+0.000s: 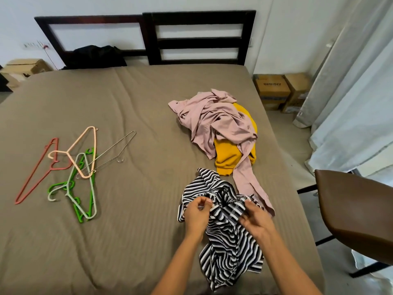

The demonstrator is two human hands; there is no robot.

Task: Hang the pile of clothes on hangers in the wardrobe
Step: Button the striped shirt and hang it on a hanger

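Fingers (202,201) of the left hand (196,213) pinch a fold of the striped top (229,241), and the right hand (256,218) grips the cloth just beside it. Both are curled into the fabric near what looks like the neckline. The top lies crumpled on the bed (127,103), toward its near edge. Beyond it a pink garment (219,120) sprawls over a yellow one (229,156), its trailing end reaching down beside the striped top. Hangers (72,167) lie in a loose heap well apart on the left, none with cloth on it. No wardrobe is in view. The task looks barely begun — the first piece is only being sorted out, no hanger is in hand, and at least three garments are left to hang.
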